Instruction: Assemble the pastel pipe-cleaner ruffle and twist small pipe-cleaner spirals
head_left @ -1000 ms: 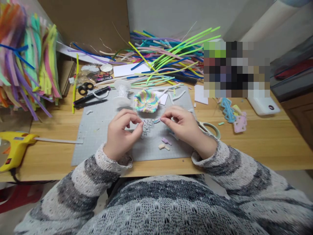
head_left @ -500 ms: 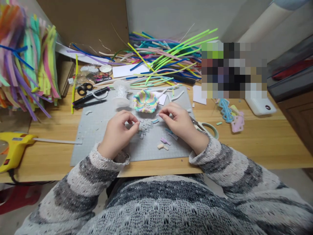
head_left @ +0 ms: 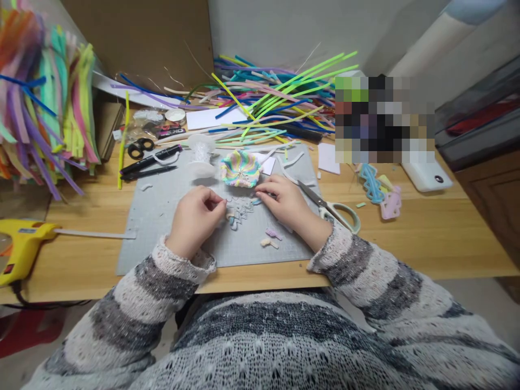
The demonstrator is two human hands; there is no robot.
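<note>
My left hand is closed in a pinch over the grey cutting mat; what sits between its fingertips is too small to make out. Just right of those fingertips lies a cluster of bent thin grey wire-like pieces. My right hand also pinches, its fingertips close to a small blue piece; anything held there is hidden or too tiny to name. Behind the hands stands a pastel striped, flower-shaped pipe-cleaner piece. Nearer me lie a small purple twisted piece and a cream one.
Scissors lie beside my right wrist. A spool of clear line and markers are behind my left hand. At the left are a yellow glue gun and bundled pipe cleaners; more pipe cleaners pile up behind.
My right hand has shifted a little left, uncovering more of the scissors. My left hand has drawn slightly left, away from the wire-like pieces. Both remain pinched.
</note>
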